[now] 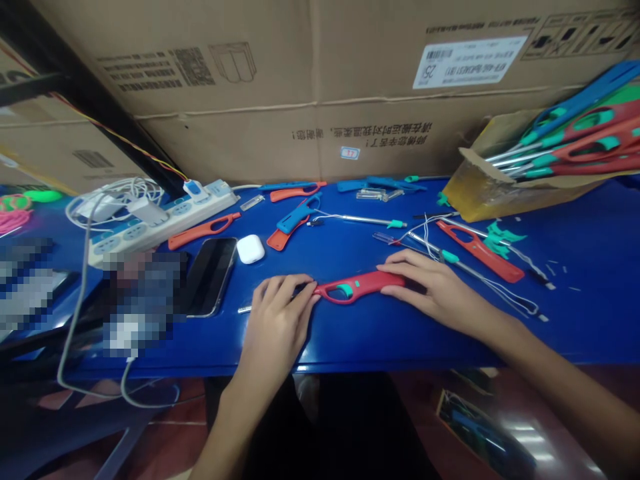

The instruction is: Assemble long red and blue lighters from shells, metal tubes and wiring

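Note:
A red long-nosed lighter (367,284) with a green trigger lies level over the blue table, held between both hands. My left hand (280,307) pinches its nozzle end, and a bit of metal tube pokes out on the far side of the fingers. Around the handle end, my right hand (430,287) has its thumb and fingers closed. To the right of that hand lie an orange lighter shell (483,253), metal tubes with white wires (485,277) and loose green triggers (503,237).
An open carton (540,197) full of lighters stands at the back right. Blue and orange shells (295,217) lie behind the hands. To the left are a white earbud case (251,249), a phone (213,277) and a power strip (165,223). Large cardboard boxes (280,133) wall off the back.

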Demonstrator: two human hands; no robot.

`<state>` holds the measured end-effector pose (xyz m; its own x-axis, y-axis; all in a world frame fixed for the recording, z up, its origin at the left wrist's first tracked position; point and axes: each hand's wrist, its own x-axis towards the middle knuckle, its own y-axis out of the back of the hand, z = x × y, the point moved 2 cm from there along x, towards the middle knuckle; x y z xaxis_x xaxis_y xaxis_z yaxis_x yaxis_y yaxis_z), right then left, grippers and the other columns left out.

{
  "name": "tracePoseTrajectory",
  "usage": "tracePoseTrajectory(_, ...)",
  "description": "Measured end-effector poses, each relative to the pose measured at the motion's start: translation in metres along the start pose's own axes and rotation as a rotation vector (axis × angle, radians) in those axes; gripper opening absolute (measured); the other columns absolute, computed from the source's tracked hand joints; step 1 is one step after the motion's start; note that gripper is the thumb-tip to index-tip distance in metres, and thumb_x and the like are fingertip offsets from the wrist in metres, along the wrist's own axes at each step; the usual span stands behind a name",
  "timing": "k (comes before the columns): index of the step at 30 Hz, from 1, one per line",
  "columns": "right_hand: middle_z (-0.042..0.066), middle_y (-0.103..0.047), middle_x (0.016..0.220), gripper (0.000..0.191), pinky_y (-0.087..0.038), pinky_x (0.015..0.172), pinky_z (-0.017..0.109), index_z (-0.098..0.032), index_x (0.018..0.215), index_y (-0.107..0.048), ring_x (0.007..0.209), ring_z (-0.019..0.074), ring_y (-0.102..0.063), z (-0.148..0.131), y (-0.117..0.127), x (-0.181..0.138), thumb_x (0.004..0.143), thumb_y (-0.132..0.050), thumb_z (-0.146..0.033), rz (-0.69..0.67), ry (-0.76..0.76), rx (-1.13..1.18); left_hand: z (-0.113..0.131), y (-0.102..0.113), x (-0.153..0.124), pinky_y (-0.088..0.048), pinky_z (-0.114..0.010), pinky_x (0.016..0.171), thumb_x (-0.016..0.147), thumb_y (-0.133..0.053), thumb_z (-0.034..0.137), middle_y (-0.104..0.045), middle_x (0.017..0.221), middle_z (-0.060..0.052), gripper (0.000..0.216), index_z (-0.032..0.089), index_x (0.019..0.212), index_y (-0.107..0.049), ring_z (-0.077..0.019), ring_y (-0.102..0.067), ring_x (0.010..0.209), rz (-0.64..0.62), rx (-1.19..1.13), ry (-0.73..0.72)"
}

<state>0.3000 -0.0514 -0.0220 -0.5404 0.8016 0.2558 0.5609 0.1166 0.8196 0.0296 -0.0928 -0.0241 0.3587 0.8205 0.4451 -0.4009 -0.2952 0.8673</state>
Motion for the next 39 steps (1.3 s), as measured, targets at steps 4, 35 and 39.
tracePoseTrajectory(4, 0.009, -0.064, 0.121, 0.036, -0.055, 0.097, 0.038, -0.021, 0.126, -0.066, 0.110, 0.0224, -0.065, 0.001, 0.000, 0.000, 0.097, -0.059, -0.043, 0.009, -0.010, 0.014, -0.001, -0.001, 0.000, -0.046, -0.044, 0.091, 0.099, -0.057, 0.022, -0.070, 0.116, -0.007, 0.020, 0.018, 0.114, -0.070, -0.0252, -0.061, 0.103, 0.011, -0.025, -0.002)
tracePoseTrajectory(35, 0.013, -0.068, 0.112, 0.030, -0.054, 0.084, 0.043, -0.013, 0.122, -0.063, 0.100, 0.0273, -0.064, -0.012, -0.011, -0.003, 0.101, -0.053, -0.031, 0.113, 0.114, -0.372, 0.003, 0.000, 0.007, -0.041, -0.047, 0.100, 0.099, -0.052, 0.013, -0.074, 0.106, -0.006, 0.020, 0.017, 0.106, -0.071, -0.0238, -0.065, 0.096, 0.028, 0.203, -0.151)
tracePoseTrajectory(39, 0.014, -0.071, 0.106, 0.025, -0.049, 0.076, 0.039, -0.013, 0.109, -0.066, 0.091, 0.0270, -0.064, -0.019, -0.012, 0.000, 0.101, -0.053, -0.033, 0.180, 0.212, -0.582, 0.000, -0.001, 0.009, -0.041, -0.049, 0.100, 0.101, -0.050, 0.014, -0.075, 0.104, -0.006, 0.020, 0.017, 0.103, -0.071, -0.0237, -0.065, 0.095, 0.040, 0.207, -0.150)
